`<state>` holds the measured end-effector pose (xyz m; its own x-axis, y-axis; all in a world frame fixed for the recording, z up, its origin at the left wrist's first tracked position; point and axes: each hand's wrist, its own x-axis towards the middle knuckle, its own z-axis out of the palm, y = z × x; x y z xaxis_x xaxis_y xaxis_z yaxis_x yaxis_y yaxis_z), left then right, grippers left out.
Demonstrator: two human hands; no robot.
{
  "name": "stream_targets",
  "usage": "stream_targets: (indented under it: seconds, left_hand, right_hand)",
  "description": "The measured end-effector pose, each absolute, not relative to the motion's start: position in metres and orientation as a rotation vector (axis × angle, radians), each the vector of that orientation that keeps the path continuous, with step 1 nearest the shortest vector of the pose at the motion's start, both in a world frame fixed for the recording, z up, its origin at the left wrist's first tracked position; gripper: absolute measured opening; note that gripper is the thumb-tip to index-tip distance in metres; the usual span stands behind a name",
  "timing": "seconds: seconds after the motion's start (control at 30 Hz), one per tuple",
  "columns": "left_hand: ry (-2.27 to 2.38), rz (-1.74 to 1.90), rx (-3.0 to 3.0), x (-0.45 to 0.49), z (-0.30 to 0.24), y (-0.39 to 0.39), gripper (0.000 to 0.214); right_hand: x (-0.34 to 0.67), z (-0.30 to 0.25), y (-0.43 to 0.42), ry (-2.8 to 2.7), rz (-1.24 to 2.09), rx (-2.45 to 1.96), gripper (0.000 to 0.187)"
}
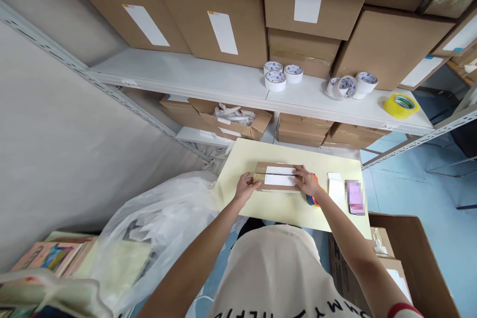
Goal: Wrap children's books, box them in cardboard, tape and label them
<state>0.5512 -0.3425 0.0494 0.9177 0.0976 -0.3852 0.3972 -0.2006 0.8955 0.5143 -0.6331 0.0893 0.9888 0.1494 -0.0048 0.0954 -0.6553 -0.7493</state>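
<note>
A small cardboard box (261, 168) lies on the pale yellow tabletop (283, 208) in front of me. White label strips (279, 180) cover its upper face on both sides of a dark lengthwise seam. My left hand (247, 187) grips the box's left end between thumb and fingers. At the right end, my right hand (306, 181) holds the box, with its fingers over the edge of the labels. An orange and blue round thing (312, 200), partly hidden by my right hand and wrist, lies beside the box.
White paper slips (336, 186) and a blurred purple item (356, 198) lie at the table's right. Behind, a white shelf (179, 72) bears large cartons (238, 0), white tape rolls (276, 81) and a yellow tape roll (391, 106). Clear plastic sheeting (149, 208) bulges at left; an open carton (428, 258) stands right.
</note>
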Motion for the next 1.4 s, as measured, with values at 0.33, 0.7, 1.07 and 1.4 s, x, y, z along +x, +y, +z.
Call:
stream_targets:
  seconds: [0.33, 0.7, 1.07, 1.4]
  left_hand:
    - [-0.827, -0.089, 2.534, 0.542, 0.091, -0.362, 0.057]
    - [-1.049, -0.202, 2.643, 0.542, 0.097, -0.383, 0.072]
    - [-1.172, -0.26, 2.593, 0.547, 0.081, -0.384, 0.073]
    - [-1.39, -0.147, 2.531, 0.539, 0.078, -0.352, 0.072]
  right_hand:
    - [0.487, 0.071, -0.616, -0.197, -0.018, -2.62, 0.046]
    - [0.399, 0.03, -0.645, 0.431, -0.082, -2.541, 0.052]
    - [0.436, 0.038, -0.632, 0.975, 0.336, -2.291, 0.044]
    - [0.427, 0.165, -0.643, 0.773, -0.284, -1.851, 0.052]
